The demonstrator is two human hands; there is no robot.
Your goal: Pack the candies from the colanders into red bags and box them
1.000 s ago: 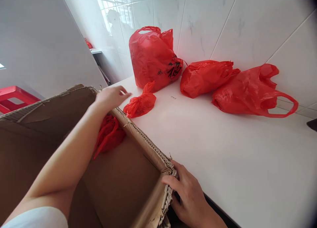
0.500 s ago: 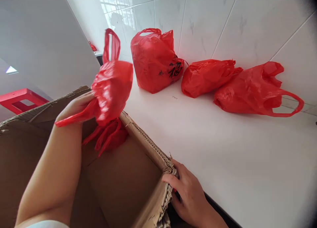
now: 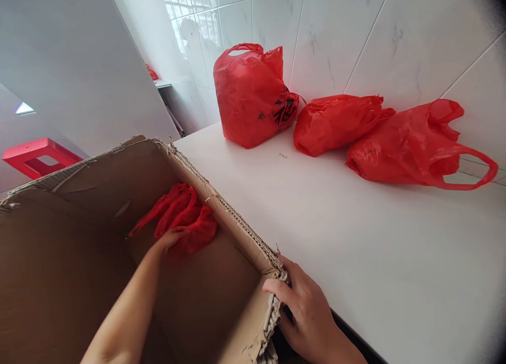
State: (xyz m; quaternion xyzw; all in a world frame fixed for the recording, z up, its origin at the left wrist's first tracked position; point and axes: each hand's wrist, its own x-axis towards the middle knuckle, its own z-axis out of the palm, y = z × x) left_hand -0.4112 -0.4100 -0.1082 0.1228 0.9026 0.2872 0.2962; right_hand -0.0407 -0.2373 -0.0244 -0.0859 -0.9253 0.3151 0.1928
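Note:
Deep inside the cardboard box [image 3: 233, 208], my left hand [image 3: 172, 239] is closed on a red plastic bag [image 3: 200, 229]; part of its fingers is hidden by the bag. Another crumpled bit of red plastic [image 3: 169, 203] lies right beside it against the far inner wall, and I cannot tell where one bag ends and the other begins. My right hand [image 3: 306, 306] grips the torn near corner of the box, thumb over the rim and fingers outside.
On the white tabletop [image 3: 356, 237], a full upright red bag with black lettering [image 3: 253, 100], a smaller red bag [image 3: 336, 121] and a lying red bag with a loop handle [image 3: 411, 148] stand along the tiled wall. A red plastic stool [image 3: 23, 150] is at the left.
My left hand has gone from above the box's far rim down inside it with the red bag. My right hand stays on the box corner.

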